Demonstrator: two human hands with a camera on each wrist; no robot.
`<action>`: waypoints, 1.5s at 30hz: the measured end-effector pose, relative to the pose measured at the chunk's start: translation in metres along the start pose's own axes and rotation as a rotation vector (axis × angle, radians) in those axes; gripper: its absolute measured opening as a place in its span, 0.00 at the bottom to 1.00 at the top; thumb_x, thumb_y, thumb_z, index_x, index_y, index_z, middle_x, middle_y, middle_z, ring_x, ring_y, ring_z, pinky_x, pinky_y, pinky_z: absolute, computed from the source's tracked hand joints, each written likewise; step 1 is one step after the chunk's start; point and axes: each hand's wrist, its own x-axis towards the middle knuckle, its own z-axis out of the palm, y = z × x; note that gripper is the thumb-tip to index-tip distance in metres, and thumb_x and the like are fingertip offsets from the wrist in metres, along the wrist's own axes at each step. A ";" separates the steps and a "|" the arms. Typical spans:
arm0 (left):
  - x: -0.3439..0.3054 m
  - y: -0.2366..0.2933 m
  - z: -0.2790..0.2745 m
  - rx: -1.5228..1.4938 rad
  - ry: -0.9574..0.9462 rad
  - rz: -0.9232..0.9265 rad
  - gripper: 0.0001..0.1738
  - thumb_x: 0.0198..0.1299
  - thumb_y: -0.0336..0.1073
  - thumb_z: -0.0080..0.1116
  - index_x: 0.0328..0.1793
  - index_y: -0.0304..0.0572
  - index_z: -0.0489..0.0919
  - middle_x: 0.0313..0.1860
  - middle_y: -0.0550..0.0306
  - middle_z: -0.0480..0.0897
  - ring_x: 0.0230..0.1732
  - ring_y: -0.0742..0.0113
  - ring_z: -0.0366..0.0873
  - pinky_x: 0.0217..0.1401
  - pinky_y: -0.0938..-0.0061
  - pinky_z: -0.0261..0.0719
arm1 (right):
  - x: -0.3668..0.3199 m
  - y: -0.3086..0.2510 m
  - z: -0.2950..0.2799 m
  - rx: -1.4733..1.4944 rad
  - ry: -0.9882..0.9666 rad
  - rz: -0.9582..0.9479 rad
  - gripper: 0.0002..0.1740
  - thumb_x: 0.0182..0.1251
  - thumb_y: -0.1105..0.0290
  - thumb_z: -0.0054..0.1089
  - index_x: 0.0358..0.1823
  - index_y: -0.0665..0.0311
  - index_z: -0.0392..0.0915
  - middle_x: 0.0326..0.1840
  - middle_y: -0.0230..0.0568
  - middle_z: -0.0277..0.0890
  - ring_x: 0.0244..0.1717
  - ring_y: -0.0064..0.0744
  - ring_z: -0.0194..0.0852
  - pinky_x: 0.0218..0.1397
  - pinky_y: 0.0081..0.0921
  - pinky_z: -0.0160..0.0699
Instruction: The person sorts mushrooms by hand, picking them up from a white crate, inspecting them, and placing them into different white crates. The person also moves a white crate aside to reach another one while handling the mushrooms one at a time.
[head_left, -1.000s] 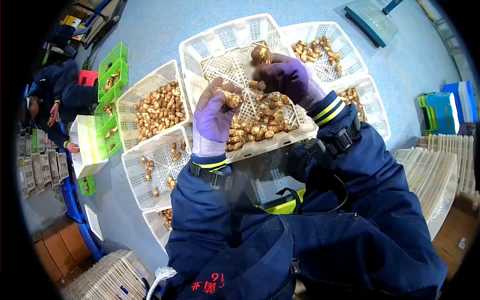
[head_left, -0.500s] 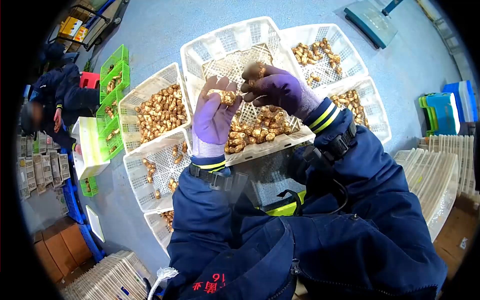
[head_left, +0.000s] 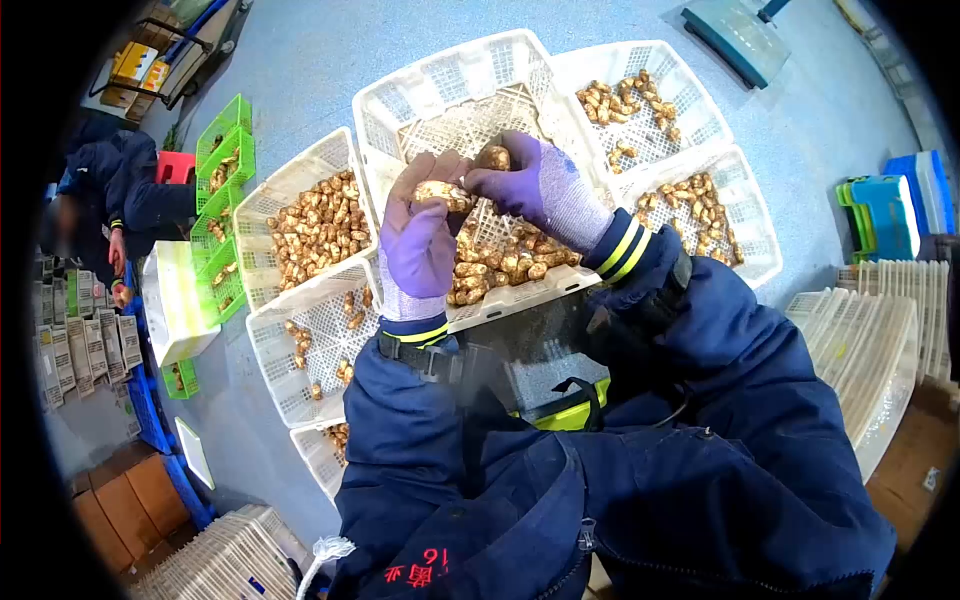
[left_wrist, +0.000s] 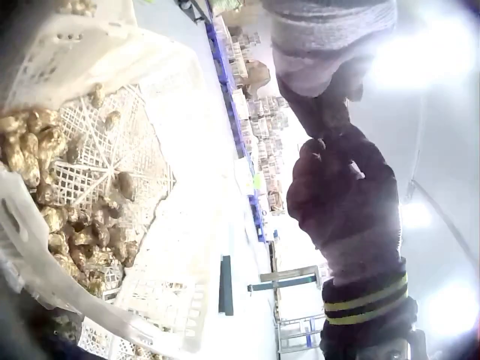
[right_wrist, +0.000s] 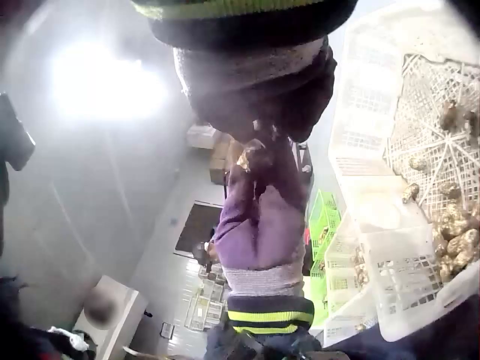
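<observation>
In the head view my left hand [head_left: 420, 235], in a purple glove, holds a pale brown-patched mushroom [head_left: 440, 194] across its fingers, palm up. My right hand [head_left: 548, 190], gloved alike, pinches a rounder, brown-capped mushroom [head_left: 494, 157]. Its fingertips are right beside the left hand's mushroom. Both hands hover over a large white crate [head_left: 455, 85], where a heap of mushrooms [head_left: 510, 262] lies at the near side. Against bright light, the left wrist view shows the hands as dark shapes meeting. A mushroom [right_wrist: 253, 155] appears between the hands in the right wrist view.
White crates of mushrooms stand left [head_left: 345, 150] and right [head_left: 690, 75] of the big one. Further left are green baskets [head_left: 213, 210] and another person [head_left: 125, 185]. A platform scale [head_left: 737, 42] is at the far right, with stacked white crates [head_left: 855, 350] nearer.
My right hand has moved left and slightly down with its mushroom, from above the crate's middle to the left hand. The left hand still holds its mushroom, now turned a little.
</observation>
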 end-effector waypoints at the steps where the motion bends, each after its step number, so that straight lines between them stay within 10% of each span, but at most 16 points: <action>1: -0.001 0.002 0.002 -0.046 0.006 -0.029 0.33 0.58 0.26 0.48 0.72 0.29 0.58 0.65 0.35 0.69 0.66 0.46 0.69 0.67 0.58 0.72 | 0.003 0.001 0.000 0.009 0.016 0.007 0.27 0.57 0.53 0.66 0.45 0.69 0.74 0.32 0.49 0.79 0.35 0.36 0.81 0.37 0.32 0.79; 9: -0.003 0.007 0.003 -0.161 -0.004 -0.082 0.34 0.58 0.28 0.47 0.73 0.32 0.56 0.68 0.38 0.66 0.69 0.45 0.66 0.68 0.51 0.70 | -0.004 -0.003 -0.009 0.420 -0.105 0.080 0.21 0.60 0.61 0.65 0.45 0.72 0.74 0.31 0.42 0.78 0.31 0.24 0.78 0.32 0.23 0.78; 17: 0.000 -0.002 -0.002 0.137 0.055 0.058 0.32 0.54 0.23 0.48 0.69 0.28 0.62 0.65 0.37 0.70 0.67 0.46 0.69 0.69 0.59 0.69 | -0.015 -0.006 0.003 -0.242 0.042 -0.279 0.22 0.59 0.57 0.61 0.47 0.67 0.74 0.39 0.57 0.77 0.44 0.56 0.78 0.46 0.40 0.77; 25: -0.003 -0.003 -0.011 -0.384 -0.137 0.018 0.27 0.63 0.24 0.48 0.69 0.38 0.64 0.68 0.42 0.68 0.71 0.43 0.64 0.72 0.47 0.64 | -0.008 -0.006 -0.001 0.415 -0.172 0.104 0.16 0.59 0.66 0.66 0.44 0.68 0.75 0.30 0.33 0.76 0.27 0.20 0.75 0.29 0.18 0.72; 32: -0.003 -0.003 -0.011 -0.354 -0.166 0.034 0.27 0.63 0.28 0.49 0.70 0.38 0.64 0.69 0.43 0.68 0.69 0.45 0.66 0.72 0.46 0.63 | -0.008 -0.007 -0.001 0.391 -0.159 0.087 0.19 0.59 0.65 0.66 0.44 0.72 0.75 0.28 0.40 0.78 0.27 0.24 0.77 0.31 0.22 0.77; 35: -0.005 -0.003 -0.008 -0.351 -0.049 -0.042 0.26 0.64 0.31 0.46 0.70 0.34 0.64 0.67 0.40 0.69 0.68 0.44 0.66 0.73 0.46 0.62 | -0.013 -0.014 -0.005 -0.008 0.128 -0.132 0.17 0.61 0.64 0.65 0.47 0.66 0.76 0.29 0.34 0.77 0.27 0.22 0.75 0.30 0.18 0.73; 37: -0.006 -0.002 0.009 -0.286 0.210 -0.242 0.23 0.69 0.34 0.39 0.68 0.34 0.66 0.61 0.43 0.73 0.60 0.51 0.74 0.64 0.56 0.75 | -0.008 -0.007 -0.006 -0.219 0.184 -0.410 0.21 0.59 0.63 0.64 0.52 0.65 0.76 0.46 0.45 0.78 0.46 0.36 0.78 0.48 0.28 0.77; 39: -0.013 -0.035 0.006 -0.487 0.181 -0.289 0.25 0.71 0.48 0.47 0.67 0.40 0.68 0.55 0.50 0.78 0.55 0.60 0.78 0.55 0.65 0.81 | -0.006 -0.005 -0.001 -0.482 0.115 -0.689 0.23 0.56 0.63 0.64 0.52 0.66 0.77 0.55 0.56 0.74 0.57 0.52 0.73 0.58 0.39 0.73; 45: -0.018 -0.044 -0.009 -0.388 0.117 -0.472 0.16 0.61 0.35 0.60 0.54 0.40 0.75 0.41 0.52 0.80 0.43 0.64 0.81 0.45 0.72 0.84 | -0.019 -0.016 0.001 -0.173 -0.504 -0.136 0.37 0.60 0.66 0.61 0.71 0.63 0.60 0.64 0.54 0.69 0.62 0.42 0.70 0.63 0.34 0.71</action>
